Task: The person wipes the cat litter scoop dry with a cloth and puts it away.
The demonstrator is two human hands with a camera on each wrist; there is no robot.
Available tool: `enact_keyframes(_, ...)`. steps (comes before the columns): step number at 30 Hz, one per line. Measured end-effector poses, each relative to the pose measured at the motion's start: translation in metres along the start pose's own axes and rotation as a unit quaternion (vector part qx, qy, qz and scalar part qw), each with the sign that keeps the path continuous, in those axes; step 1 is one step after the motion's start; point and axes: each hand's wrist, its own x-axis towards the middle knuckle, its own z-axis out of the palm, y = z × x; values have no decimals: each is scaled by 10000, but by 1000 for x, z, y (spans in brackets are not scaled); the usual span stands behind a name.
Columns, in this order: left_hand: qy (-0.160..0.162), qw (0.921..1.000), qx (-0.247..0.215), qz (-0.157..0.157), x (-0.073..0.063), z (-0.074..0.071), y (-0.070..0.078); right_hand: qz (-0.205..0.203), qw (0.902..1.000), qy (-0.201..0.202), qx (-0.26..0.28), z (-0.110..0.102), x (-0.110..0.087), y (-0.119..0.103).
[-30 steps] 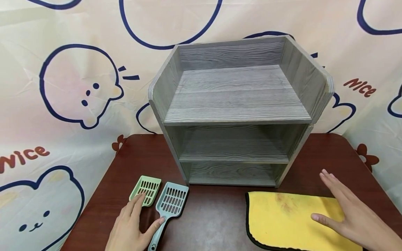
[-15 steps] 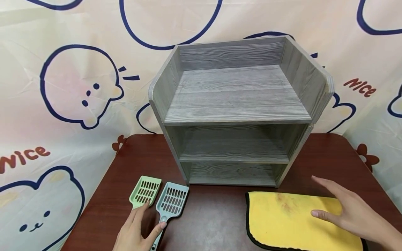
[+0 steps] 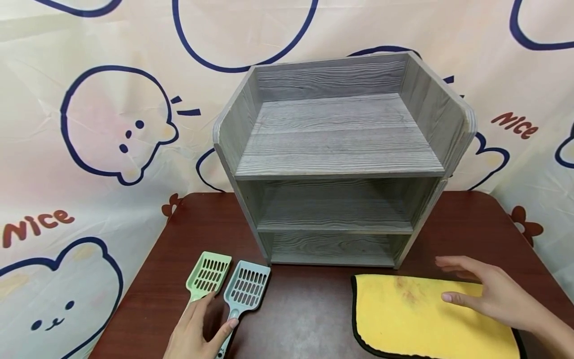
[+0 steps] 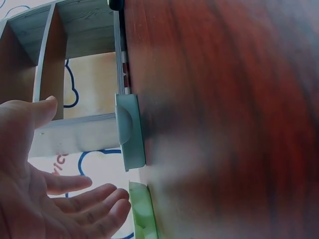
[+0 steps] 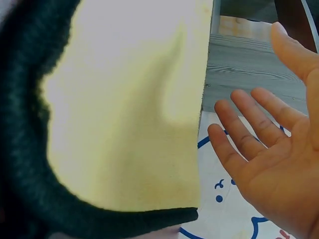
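Note:
My left hand (image 3: 197,329) hovers with spread, relaxed fingers over the handles of two slotted litter scoops at the front left. The light-green scoop (image 3: 209,273) lies under its fingers, and the pale-blue scoop (image 3: 246,285) lies by its thumb. In the left wrist view a small gap shows between the palm and the scoops; whether a fingertip touches the green scoop (image 4: 143,211) I cannot tell. My right hand (image 3: 493,294) is held loosely above a yellow cloth (image 3: 403,316) with dark trim and a reddish stain. Nothing is in its fingers in the right wrist view.
A grey wood-grain shelf unit (image 3: 341,134) stands at the back middle of the dark red-brown table (image 3: 305,319). Behind it hangs a pale curtain (image 3: 134,40) with cartoon drawings. The cloth lies in front of the shelf's right side.
My left hand has shifted slightly right and toward me, uncovering more of the green scoop. The right hand has turned, its fingers bending more and moving left over the cloth.

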Motion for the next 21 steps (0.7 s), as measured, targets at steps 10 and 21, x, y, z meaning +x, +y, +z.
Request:
enact_keyframes(10, -488, 9977, -98, -452, 3, 6, 3, -226, 9983, -242, 483, 4, 12, 5)
enact_keyframes(21, -592, 9965, -256, -534, 0, 13, 0, -481, 9932, -618, 856, 11, 20, 12)
